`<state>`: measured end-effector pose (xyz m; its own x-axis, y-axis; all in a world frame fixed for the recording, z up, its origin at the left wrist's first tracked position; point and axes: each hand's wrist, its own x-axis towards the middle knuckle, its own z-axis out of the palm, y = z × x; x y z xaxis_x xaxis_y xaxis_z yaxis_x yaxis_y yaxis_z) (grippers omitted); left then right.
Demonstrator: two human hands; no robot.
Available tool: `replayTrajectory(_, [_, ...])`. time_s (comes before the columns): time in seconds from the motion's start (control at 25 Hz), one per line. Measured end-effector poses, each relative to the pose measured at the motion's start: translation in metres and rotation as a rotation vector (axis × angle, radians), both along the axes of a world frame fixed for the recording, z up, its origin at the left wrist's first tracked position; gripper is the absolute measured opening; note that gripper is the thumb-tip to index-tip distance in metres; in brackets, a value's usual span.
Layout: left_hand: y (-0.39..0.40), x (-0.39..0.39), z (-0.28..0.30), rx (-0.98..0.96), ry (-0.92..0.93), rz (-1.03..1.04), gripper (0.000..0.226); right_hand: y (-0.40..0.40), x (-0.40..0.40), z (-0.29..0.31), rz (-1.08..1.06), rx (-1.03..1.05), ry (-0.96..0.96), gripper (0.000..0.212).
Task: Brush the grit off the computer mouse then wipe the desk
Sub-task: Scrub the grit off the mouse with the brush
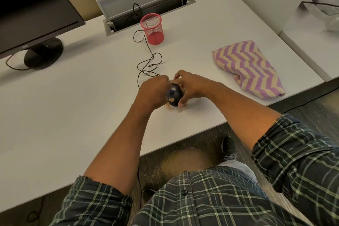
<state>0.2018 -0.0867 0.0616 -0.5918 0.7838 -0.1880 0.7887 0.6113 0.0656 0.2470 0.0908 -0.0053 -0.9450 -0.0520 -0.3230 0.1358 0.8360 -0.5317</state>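
Both hands cup the mouse (cord coiled behind, towel rightward).

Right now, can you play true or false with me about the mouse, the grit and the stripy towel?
1. Both hands are on the mouse. True: the left hand and the right hand hold it from either side.
2. The stripy towel is being rubbed on the desk. False: it lies untouched, off to the right.
3. Some grit is on the mouse. True, and more lies on the desk below it.
4. The pink mesh cup has tipped over. False: it stands upright.
5. The mouse has no wire. False: a dark cable loops behind it.
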Motion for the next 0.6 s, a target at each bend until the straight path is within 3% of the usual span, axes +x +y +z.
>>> replayTrajectory(0.16, [-0.009,-0.004,-0.001,0.043,-0.114,0.078,0.031,0.001,-0.001,-0.002,-0.013,-0.02,-0.009,0.103])
replayTrajectory(0.32, [-0.013,-0.002,-0.002,0.216,-0.043,0.12,0.024,0.001,-0.001,-0.002,-0.009,-0.021,-0.009,0.104])
replayTrajectory(0.6, [-0.025,0.007,-0.015,0.17,-0.24,0.17,0.015,-0.001,-0.001,0.0,-0.009,-0.032,-0.013,0.1])
